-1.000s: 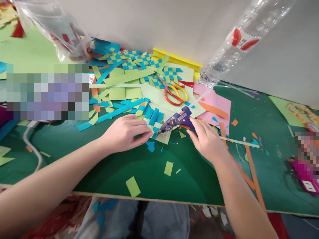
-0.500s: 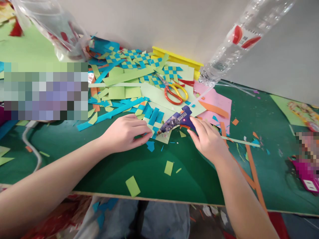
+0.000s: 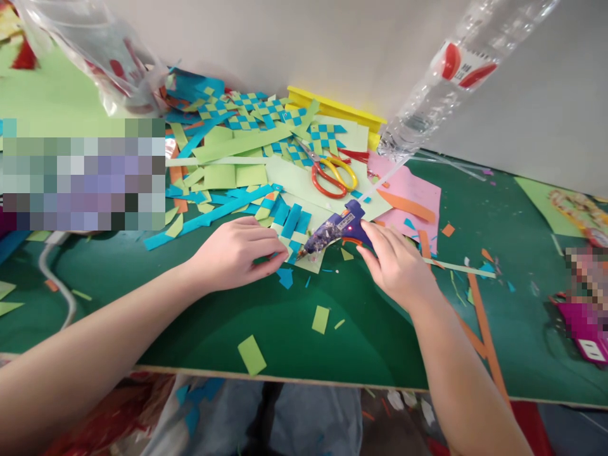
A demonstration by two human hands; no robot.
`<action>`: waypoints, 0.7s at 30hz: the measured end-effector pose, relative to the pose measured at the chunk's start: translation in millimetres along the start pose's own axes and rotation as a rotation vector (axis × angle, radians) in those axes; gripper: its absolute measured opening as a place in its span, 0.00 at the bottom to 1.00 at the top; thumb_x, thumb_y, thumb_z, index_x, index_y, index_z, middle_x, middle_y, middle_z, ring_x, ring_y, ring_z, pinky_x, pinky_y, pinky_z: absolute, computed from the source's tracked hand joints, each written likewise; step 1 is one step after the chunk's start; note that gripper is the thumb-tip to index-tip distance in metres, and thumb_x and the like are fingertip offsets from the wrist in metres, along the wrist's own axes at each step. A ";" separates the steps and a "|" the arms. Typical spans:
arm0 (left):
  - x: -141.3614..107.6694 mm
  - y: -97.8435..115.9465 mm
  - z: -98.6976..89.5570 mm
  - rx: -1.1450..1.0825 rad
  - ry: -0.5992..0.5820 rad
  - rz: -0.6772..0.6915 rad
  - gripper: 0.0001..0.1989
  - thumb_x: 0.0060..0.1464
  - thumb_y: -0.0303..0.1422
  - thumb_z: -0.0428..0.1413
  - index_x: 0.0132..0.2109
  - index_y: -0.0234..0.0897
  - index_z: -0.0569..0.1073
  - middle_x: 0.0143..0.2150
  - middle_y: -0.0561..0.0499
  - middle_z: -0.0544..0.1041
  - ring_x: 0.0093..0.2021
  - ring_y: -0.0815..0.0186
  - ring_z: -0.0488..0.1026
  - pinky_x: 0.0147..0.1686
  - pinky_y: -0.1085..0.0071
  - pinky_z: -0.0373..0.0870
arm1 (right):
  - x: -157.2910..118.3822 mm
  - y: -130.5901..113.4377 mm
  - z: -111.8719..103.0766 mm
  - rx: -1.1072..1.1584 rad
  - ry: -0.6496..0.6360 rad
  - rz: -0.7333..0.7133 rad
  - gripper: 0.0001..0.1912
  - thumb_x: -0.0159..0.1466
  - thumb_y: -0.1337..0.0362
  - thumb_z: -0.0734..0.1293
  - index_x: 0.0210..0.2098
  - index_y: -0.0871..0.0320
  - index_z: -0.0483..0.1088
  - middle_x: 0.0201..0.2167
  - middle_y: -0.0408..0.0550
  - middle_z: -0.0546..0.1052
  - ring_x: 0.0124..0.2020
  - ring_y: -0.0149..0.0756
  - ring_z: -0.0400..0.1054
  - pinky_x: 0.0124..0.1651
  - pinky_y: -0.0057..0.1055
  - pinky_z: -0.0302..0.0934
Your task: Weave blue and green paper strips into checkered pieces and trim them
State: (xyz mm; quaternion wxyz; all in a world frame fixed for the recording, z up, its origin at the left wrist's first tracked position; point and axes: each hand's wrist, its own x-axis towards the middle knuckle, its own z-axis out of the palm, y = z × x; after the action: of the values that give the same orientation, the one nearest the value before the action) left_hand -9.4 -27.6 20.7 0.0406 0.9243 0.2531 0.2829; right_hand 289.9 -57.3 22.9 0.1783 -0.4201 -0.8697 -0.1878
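Observation:
My right hand [image 3: 396, 263] grips the handle of a purple glue gun [image 3: 350, 225], which has a clear glue stick [image 3: 386, 179] sticking out of its back end. The gun's nozzle touches or nearly touches the lower edge of a small blue-and-green woven paper piece [image 3: 295, 223]. My left hand [image 3: 240, 253] is closed, with thumb and fingertips pinched at the left edge of that woven paper. The exact contact under those fingertips is partly hidden.
Red-and-yellow scissors [image 3: 335, 177] lie behind the gun, among paper strips and woven pieces [image 3: 244, 111]. A plastic bottle [image 3: 441, 76] leans by the yellow holder [image 3: 337, 107]. Pink paper [image 3: 418, 183] lies right; a white cable [image 3: 66, 285] runs left. Green scraps [image 3: 251, 354] lie near the front edge.
Both hands and the glue gun keep almost the same pose. The whole view has shifted very slightly.

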 end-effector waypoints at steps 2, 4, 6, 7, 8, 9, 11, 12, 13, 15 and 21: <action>0.2 -0.4 0.2 0.002 0.001 0.002 0.05 0.58 0.28 0.53 0.35 0.39 0.73 0.30 0.54 0.78 0.28 0.70 0.72 0.33 0.69 0.66 | -0.1 -0.2 -0.2 0.006 -0.002 0.006 0.24 0.67 0.67 0.61 0.61 0.67 0.58 0.49 0.61 0.76 0.49 0.46 0.72 0.52 0.43 0.69; -0.1 -0.8 0.4 -0.001 -0.006 -0.001 0.05 0.58 0.28 0.53 0.35 0.39 0.74 0.30 0.54 0.78 0.28 0.70 0.72 0.33 0.69 0.66 | 0.0 -0.2 -0.4 0.023 -0.008 0.021 0.23 0.67 0.67 0.60 0.61 0.66 0.59 0.49 0.60 0.76 0.50 0.47 0.72 0.52 0.44 0.70; -0.7 -1.2 0.5 -0.003 -0.014 -0.011 0.05 0.58 0.29 0.53 0.35 0.40 0.74 0.30 0.54 0.78 0.28 0.70 0.71 0.34 0.69 0.66 | 0.2 0.0 -0.9 0.036 -0.012 0.028 0.23 0.67 0.67 0.60 0.61 0.67 0.59 0.49 0.61 0.76 0.50 0.47 0.71 0.52 0.44 0.70; -0.9 -1.3 0.5 -0.002 -0.019 -0.016 0.06 0.58 0.29 0.53 0.35 0.40 0.74 0.30 0.54 0.78 0.28 0.71 0.71 0.34 0.69 0.67 | 0.4 0.0 -1.3 0.035 -0.012 0.027 0.23 0.67 0.67 0.60 0.61 0.67 0.59 0.49 0.61 0.76 0.50 0.47 0.71 0.52 0.44 0.70; -1.1 -1.4 0.5 0.000 -0.021 -0.020 0.06 0.59 0.29 0.53 0.35 0.40 0.74 0.30 0.54 0.78 0.28 0.71 0.71 0.34 0.70 0.67 | 0.6 0.0 -1.8 0.029 -0.011 0.025 0.23 0.67 0.67 0.60 0.61 0.67 0.59 0.49 0.61 0.76 0.50 0.47 0.72 0.52 0.45 0.70; -1.2 -1.5 0.5 0.001 -0.021 -0.022 0.06 0.59 0.29 0.53 0.35 0.40 0.74 0.31 0.54 0.79 0.28 0.71 0.72 0.34 0.69 0.67 | 0.9 0.0 -2.4 0.020 -0.010 0.024 0.24 0.67 0.67 0.60 0.61 0.66 0.59 0.49 0.60 0.76 0.50 0.47 0.72 0.52 0.45 0.70; -1.2 -1.5 0.4 0.001 -0.017 -0.016 0.06 0.58 0.29 0.53 0.35 0.40 0.74 0.31 0.54 0.79 0.28 0.70 0.72 0.34 0.69 0.67 | 1.7 -0.3 -3.8 0.009 -0.007 0.019 0.24 0.67 0.66 0.61 0.61 0.66 0.58 0.49 0.60 0.76 0.49 0.47 0.72 0.52 0.45 0.70; -1.2 -1.4 0.5 0.001 -0.014 -0.011 0.06 0.58 0.29 0.53 0.35 0.40 0.74 0.31 0.54 0.79 0.28 0.70 0.72 0.34 0.69 0.67 | 2.1 -0.4 -4.5 0.008 -0.004 0.016 0.24 0.67 0.66 0.61 0.61 0.65 0.58 0.49 0.60 0.76 0.49 0.47 0.72 0.52 0.45 0.70; -1.1 -1.4 0.5 0.002 -0.011 -0.007 0.05 0.58 0.29 0.53 0.35 0.40 0.74 0.31 0.54 0.79 0.28 0.70 0.72 0.34 0.69 0.67 | 2.6 -0.5 -5.1 0.009 -0.001 0.011 0.25 0.67 0.66 0.61 0.62 0.66 0.57 0.49 0.60 0.76 0.49 0.47 0.72 0.52 0.45 0.70; -1.3 -1.4 0.7 0.004 -0.011 -0.002 0.05 0.58 0.29 0.53 0.35 0.39 0.74 0.31 0.54 0.79 0.28 0.70 0.72 0.34 0.69 0.67 | 3.3 -0.5 -6.0 0.010 0.016 -0.006 0.26 0.66 0.65 0.62 0.62 0.67 0.57 0.48 0.61 0.76 0.49 0.47 0.72 0.52 0.44 0.70; -2.7 -2.6 1.1 -0.002 -0.033 -0.018 0.06 0.58 0.29 0.53 0.36 0.40 0.74 0.31 0.53 0.79 0.29 0.70 0.73 0.36 0.69 0.68 | 2.7 1.8 -6.1 0.010 0.046 -0.024 0.28 0.66 0.63 0.63 0.63 0.64 0.55 0.47 0.59 0.76 0.48 0.46 0.72 0.51 0.44 0.69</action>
State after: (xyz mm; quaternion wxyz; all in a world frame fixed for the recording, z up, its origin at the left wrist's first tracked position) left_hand -11.9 -26.6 17.9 0.0483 0.9266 0.2602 0.2673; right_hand 290.6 -57.4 29.8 0.1982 -0.4044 -0.8712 -0.1953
